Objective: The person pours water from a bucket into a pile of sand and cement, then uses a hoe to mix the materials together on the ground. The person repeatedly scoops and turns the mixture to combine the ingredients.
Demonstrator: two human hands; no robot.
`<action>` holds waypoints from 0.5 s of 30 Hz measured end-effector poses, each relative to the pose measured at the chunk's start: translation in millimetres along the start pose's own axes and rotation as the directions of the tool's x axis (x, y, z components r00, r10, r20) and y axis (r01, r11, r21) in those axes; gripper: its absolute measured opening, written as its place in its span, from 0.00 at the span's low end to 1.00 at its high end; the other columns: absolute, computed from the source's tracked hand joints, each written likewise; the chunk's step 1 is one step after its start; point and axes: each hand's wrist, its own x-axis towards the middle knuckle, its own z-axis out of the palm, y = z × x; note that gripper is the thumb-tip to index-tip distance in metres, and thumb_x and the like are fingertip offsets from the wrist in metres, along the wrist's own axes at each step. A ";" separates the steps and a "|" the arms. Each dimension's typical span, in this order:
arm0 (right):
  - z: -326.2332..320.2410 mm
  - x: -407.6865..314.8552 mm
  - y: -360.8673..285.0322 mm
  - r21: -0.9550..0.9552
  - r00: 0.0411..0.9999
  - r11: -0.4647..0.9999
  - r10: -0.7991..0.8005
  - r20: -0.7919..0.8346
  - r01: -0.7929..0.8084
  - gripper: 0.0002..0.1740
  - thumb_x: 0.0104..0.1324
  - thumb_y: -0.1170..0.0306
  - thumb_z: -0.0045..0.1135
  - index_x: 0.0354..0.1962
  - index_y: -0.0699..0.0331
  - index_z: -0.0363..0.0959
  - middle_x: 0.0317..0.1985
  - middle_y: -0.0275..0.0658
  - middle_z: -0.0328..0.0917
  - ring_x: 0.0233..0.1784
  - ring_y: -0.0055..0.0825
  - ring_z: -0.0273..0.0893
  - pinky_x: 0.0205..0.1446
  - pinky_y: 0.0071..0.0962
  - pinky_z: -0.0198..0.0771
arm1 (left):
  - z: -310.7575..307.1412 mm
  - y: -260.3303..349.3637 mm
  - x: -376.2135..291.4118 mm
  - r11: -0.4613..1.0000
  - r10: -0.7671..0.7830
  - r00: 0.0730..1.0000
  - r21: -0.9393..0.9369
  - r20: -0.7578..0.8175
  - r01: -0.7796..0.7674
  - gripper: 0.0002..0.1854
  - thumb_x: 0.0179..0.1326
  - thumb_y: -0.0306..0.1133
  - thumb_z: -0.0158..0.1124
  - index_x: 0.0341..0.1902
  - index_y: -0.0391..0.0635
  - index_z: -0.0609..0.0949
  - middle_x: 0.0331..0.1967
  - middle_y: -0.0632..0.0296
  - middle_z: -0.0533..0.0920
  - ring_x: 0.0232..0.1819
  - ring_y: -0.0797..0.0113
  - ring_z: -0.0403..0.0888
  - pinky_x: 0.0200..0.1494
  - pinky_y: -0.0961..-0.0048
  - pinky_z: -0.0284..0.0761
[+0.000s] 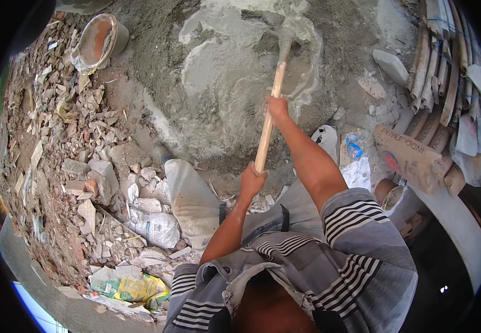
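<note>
My left hand (253,180) grips the butt end of a long wooden handle (273,89), low and close to my body. Farther up the same shaft, my right hand (277,109) is closed around it. The tool's far end is coated in grey mortar and sunk in the mix, so I cannot tell whether it is a hoe or a shovel. Around it spreads a pool of wet cement mortar (223,70), pale and soupy, ringed by darker, drier sand mix (153,54). My feet stand apart at the near edge of the mix.
A mortar-stained bucket (117,39) stands at upper left beside broken brick and concrete rubble (103,175). Plastic bags (157,229) lie in the debris. On the right are bundled poles (442,62), paper cement sacks (411,154), a concrete slab piece (390,66) and a small pot (388,193).
</note>
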 end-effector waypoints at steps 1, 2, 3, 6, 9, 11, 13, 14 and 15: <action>0.3 -5.4 28.6 -0.004 0.997 0.997 0.073 -0.034 -0.073 0.12 0.62 0.77 0.55 0.41 0.65 0.63 0.23 0.37 0.68 0.19 0.27 0.70 0.20 0.30 0.70 | -2.3 -10.3 -15.4 0.994 -0.096 0.995 0.056 0.022 0.095 0.21 0.50 0.36 0.70 0.41 0.35 0.74 0.32 0.38 0.82 0.38 0.40 0.84 0.43 0.54 0.76; -1.2 -11.4 51.8 -0.010 0.987 0.987 0.162 -0.023 -0.162 0.13 0.62 0.76 0.56 0.42 0.66 0.63 0.24 0.37 0.69 0.21 0.27 0.71 0.21 0.31 0.71 | -7.4 -19.1 -28.4 0.993 -0.077 0.997 0.088 0.016 0.075 0.21 0.50 0.37 0.70 0.41 0.35 0.74 0.31 0.39 0.82 0.38 0.39 0.84 0.43 0.55 0.76; -2.6 -20.7 73.0 0.023 0.980 0.980 0.198 -0.014 -0.198 0.12 0.63 0.74 0.58 0.41 0.65 0.64 0.24 0.37 0.69 0.22 0.27 0.72 0.22 0.31 0.72 | -14.1 -26.7 -42.4 0.978 -0.141 0.989 0.162 0.041 0.133 0.21 0.50 0.37 0.70 0.41 0.34 0.75 0.31 0.39 0.82 0.38 0.39 0.84 0.43 0.55 0.77; -10.5 -54.6 107.0 0.144 0.952 0.941 0.303 0.046 -0.307 0.10 0.62 0.73 0.59 0.38 0.64 0.66 0.24 0.36 0.69 0.22 0.27 0.71 0.23 0.32 0.71 | -34.8 -36.9 -84.6 0.956 -0.211 0.976 0.222 0.055 0.194 0.21 0.50 0.36 0.70 0.43 0.34 0.77 0.33 0.39 0.83 0.40 0.41 0.84 0.44 0.55 0.77; -17.0 -94.7 106.9 0.155 0.942 0.929 0.331 0.047 -0.335 0.09 0.62 0.73 0.58 0.36 0.63 0.66 0.24 0.36 0.69 0.22 0.27 0.71 0.23 0.32 0.70 | -43.5 -35.0 -117.2 0.971 -0.096 0.994 0.225 0.054 0.082 0.22 0.52 0.37 0.71 0.45 0.35 0.77 0.35 0.35 0.84 0.42 0.36 0.83 0.46 0.52 0.78; -20.5 -100.9 81.0 0.229 0.963 0.936 0.267 0.032 -0.267 0.07 0.61 0.72 0.57 0.33 0.62 0.66 0.24 0.35 0.68 0.20 0.27 0.70 0.21 0.32 0.69 | -44.2 -25.3 -111.2 0.950 -0.129 0.989 0.293 0.068 0.104 0.22 0.52 0.37 0.71 0.46 0.36 0.77 0.35 0.35 0.84 0.43 0.36 0.83 0.46 0.51 0.78; -36.3 -104.4 50.8 0.288 0.980 0.937 0.196 0.036 -0.198 0.06 0.61 0.73 0.56 0.32 0.61 0.66 0.24 0.35 0.68 0.20 0.26 0.69 0.21 0.32 0.69 | -40.5 -9.1 -95.7 0.942 -0.104 0.990 0.330 0.099 0.066 0.22 0.52 0.37 0.71 0.46 0.37 0.77 0.35 0.34 0.83 0.43 0.35 0.83 0.46 0.50 0.78; -43.6 -90.4 24.9 0.313 0.987 0.937 0.157 0.019 -0.155 0.07 0.61 0.73 0.55 0.32 0.60 0.65 0.25 0.35 0.68 0.20 0.26 0.69 0.21 0.32 0.69 | -38.2 2.7 -71.3 0.932 -0.084 0.987 0.362 0.135 0.030 0.21 0.53 0.37 0.71 0.45 0.38 0.77 0.35 0.34 0.83 0.42 0.34 0.83 0.45 0.49 0.78; -51.3 -75.8 -1.5 0.355 0.999 0.934 0.029 0.026 -0.037 0.08 0.60 0.73 0.56 0.34 0.61 0.64 0.25 0.35 0.68 0.20 0.26 0.70 0.21 0.31 0.70 | -33.8 17.2 -46.0 0.940 0.037 0.991 0.333 0.128 -0.078 0.20 0.53 0.37 0.71 0.44 0.37 0.77 0.34 0.34 0.83 0.41 0.33 0.83 0.45 0.48 0.78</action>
